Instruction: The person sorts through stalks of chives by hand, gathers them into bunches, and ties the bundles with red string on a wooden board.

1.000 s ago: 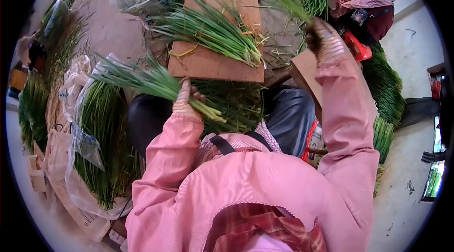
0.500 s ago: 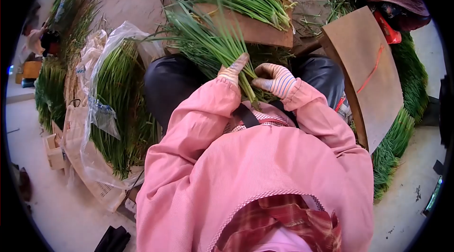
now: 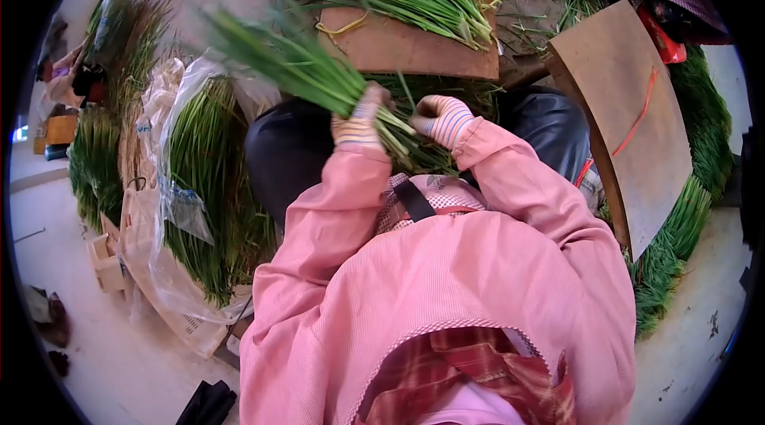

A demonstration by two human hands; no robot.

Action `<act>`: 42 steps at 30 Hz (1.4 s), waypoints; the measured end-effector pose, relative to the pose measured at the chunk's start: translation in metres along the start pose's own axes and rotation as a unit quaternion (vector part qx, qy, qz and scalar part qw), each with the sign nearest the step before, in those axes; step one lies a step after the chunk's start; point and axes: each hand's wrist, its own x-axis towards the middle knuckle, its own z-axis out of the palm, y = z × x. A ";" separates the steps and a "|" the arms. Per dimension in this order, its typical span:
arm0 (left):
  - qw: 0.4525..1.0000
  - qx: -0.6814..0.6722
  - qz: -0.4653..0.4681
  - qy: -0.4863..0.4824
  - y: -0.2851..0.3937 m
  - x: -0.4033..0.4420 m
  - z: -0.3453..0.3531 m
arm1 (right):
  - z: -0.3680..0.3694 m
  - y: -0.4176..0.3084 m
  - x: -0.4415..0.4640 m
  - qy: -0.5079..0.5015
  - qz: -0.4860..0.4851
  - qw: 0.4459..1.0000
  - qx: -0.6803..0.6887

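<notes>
In the head view, my striped-gloved left hand (image 3: 363, 116) clasped a bundle of long green leaves (image 3: 312, 70), its pale stems between my dark-trousered knees (image 3: 283, 142). My striped-gloved right hand (image 3: 445, 119) curled narrow at a thin green blade (image 3: 406, 88); whether gripping, I couldn't tell.

At right, a brown board (image 3: 637, 162) crossed by a red string (image 3: 640, 112), near a red bag (image 3: 658, 36); far left, an orange-brown box (image 3: 60, 130); bottom left, a black bundle (image 3: 207, 403).
</notes>
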 end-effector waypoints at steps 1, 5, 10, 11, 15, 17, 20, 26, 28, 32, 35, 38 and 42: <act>0.999 -0.016 0.038 -0.005 0.022 -0.004 0.007 | -0.003 0.005 0.000 0.004 -0.042 0.988 -0.148; 0.978 -0.031 0.205 -0.033 0.116 0.032 -0.008 | -0.035 0.000 -0.015 -0.116 -0.011 0.907 -0.404; 0.972 -0.095 0.160 -0.146 0.143 0.049 -0.020 | -0.084 -0.020 0.033 0.205 -0.199 0.870 -0.402; 0.959 -0.105 0.113 -0.238 0.124 0.060 -0.029 | -0.091 -0.024 0.036 0.246 -0.192 0.841 -0.443; 0.952 -0.229 -0.078 -0.190 0.054 0.030 -0.003 | -0.106 -0.015 0.045 0.232 -0.149 0.833 -0.480; 0.931 -0.276 -0.158 -0.180 0.028 0.025 -0.002 | -0.110 -0.017 0.054 0.222 -0.156 0.829 -0.489; 0.955 -0.210 -0.171 -0.120 0.016 0.015 0.009 | -0.113 -0.049 0.051 0.151 -0.082 0.877 -0.449; 0.971 -0.189 -0.123 -0.082 0.025 0.019 -0.011 | -0.111 -0.086 0.007 0.145 -0.017 0.988 0.053; 0.974 -0.172 -0.143 -0.045 0.025 0.018 -0.009 | -0.108 -0.049 0.002 0.123 0.028 0.980 0.155; 0.967 -0.137 -0.209 -0.038 0.015 0.006 -0.007 | -0.091 -0.002 -0.014 -0.003 0.190 0.919 0.345; 0.969 -0.086 -0.222 -0.061 0.005 -0.008 -0.008 | -0.078 -0.025 -0.033 -0.012 0.092 0.940 0.327; 0.973 0.002 -0.230 -0.033 0.000 -0.018 0.005 | -0.070 -0.021 -0.041 -0.056 0.063 0.956 0.282; 0.965 0.108 -0.237 -0.038 -0.009 -0.015 0.018 | -0.048 -0.024 -0.048 -0.053 0.032 0.972 0.225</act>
